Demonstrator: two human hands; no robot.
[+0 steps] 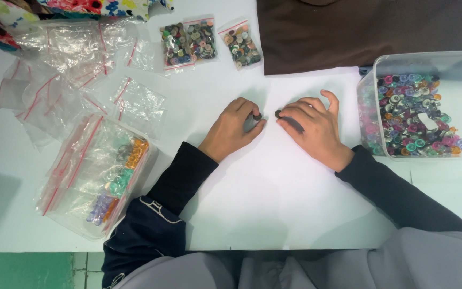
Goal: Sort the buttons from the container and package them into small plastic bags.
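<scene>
My left hand (pixel 235 128) rests on the white table (pixel 274 192) with a small dark button (pixel 256 116) pinched at its fingertips. My right hand (pixel 312 126) lies just to the right, its fingers curled over another small dark button (pixel 278 113). The two hands almost touch at the fingertips. Dark sleeves cover both forearms.
A clear plastic tub (pixel 371 80) of colourful buttons stands at the right. Three filled zip bags (pixel 204 43) lie at the top centre, empty zip bags (pixel 65 80) at the left, a clear tub with bags (pixel 97 176) at lower left. Brown cloth (pixel 364 29) covers the far side.
</scene>
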